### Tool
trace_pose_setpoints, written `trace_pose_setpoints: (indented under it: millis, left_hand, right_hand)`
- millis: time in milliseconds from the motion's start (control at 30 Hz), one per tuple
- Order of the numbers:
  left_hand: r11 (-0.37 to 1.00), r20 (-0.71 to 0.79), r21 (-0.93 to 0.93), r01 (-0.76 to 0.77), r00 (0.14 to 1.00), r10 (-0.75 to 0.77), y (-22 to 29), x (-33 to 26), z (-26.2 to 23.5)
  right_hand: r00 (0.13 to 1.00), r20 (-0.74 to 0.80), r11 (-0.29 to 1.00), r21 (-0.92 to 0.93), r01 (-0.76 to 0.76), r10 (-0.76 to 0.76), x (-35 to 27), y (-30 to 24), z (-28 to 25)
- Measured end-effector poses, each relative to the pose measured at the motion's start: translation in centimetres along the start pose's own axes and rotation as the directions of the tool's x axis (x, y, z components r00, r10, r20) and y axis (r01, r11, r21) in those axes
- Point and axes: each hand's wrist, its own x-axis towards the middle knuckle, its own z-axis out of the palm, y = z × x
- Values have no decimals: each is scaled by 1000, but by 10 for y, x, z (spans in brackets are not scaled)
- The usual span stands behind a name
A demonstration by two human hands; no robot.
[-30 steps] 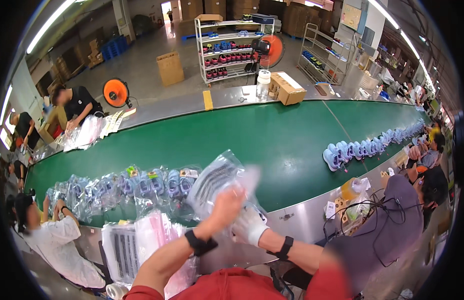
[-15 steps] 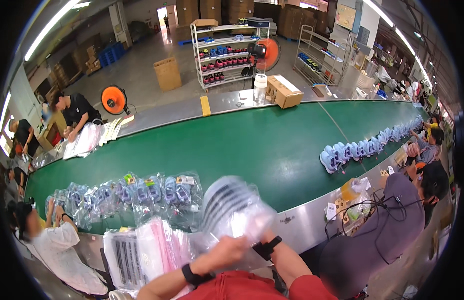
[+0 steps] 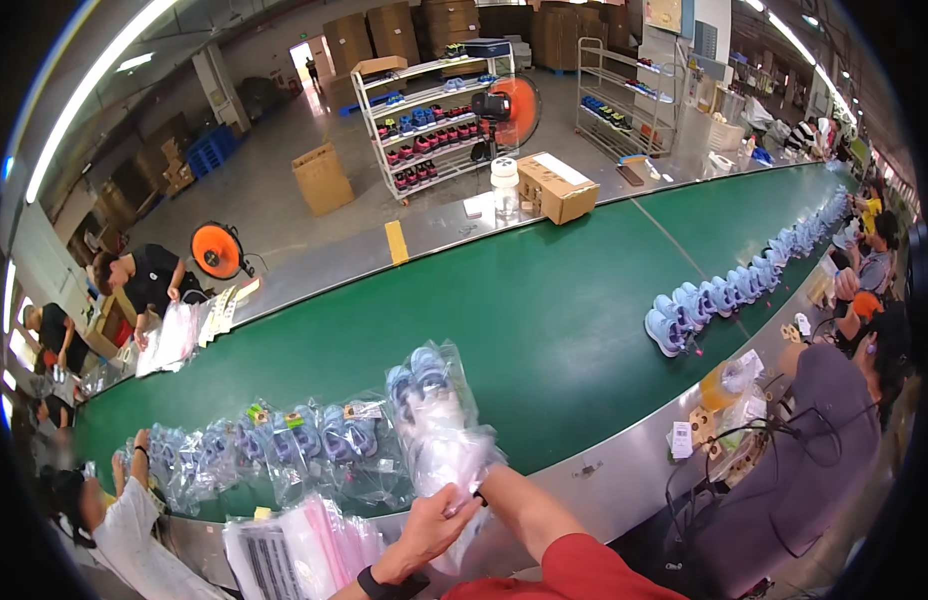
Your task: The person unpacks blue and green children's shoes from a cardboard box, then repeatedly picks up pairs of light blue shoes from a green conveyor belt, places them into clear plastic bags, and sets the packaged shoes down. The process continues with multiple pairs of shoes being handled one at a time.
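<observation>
A pair of light blue shoes [image 3: 420, 382] in a clear plastic bag [image 3: 449, 405] lies at the near edge of the green belt, toes pointing away from me. My left hand [image 3: 439, 522] is closed on the bag's loose near end. My right hand [image 3: 466, 462] reaches into or behind the crumpled film near the shoes; its fingers are hidden by glare and plastic. Just left of this bag, a row of bagged blue shoes [image 3: 294, 435] runs along the belt. Below them, a stack of flat plastic bags [image 3: 294, 550] with pink edges sits beside my left forearm.
Unbagged blue shoes [image 3: 719, 295] line the right side of the green belt [image 3: 544, 300]. A cardboard box [image 3: 559, 188] and a white-lidded jar [image 3: 505, 187] stand on the far ledge. Co-workers sit at both sides. A purple-covered object with black cables [image 3: 784, 470] is close on my right.
The bag has come down onto the belt beside the bagged row, and the shoes inside now show clearly. My right hand has moved left, into or behind the film. The view has shifted slightly.
</observation>
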Motion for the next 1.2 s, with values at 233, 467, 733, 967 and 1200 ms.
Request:
trace_pose_setpoints:
  millis: [233,467,733,967,1200]
  left_hand:
    - [824,-216,-490,284,876,-430,-42,-20,-21]
    - [763,-122,-584,277,899,-421,-49,-45,-3]
    - [617,-374,-784,-69,846,-381,-33,-83,-84]
    - [805,-874,-436,-402,401,-273,-13,-183,-219]
    - [991,-896,-115,-75,438,-71,-65,-229,-209]
  right_hand:
    - [946,323,960,268,-81,-10,-106,-28,1]
    - [904,355,949,110,-294,238,-259,48,8]
    - [875,340,870,234,-435,346,-298,114,36]
    - [801,387,861,33,-507,457,-295,127,52]
    - [756,366,823,-56,-565,543,-287,117,58]
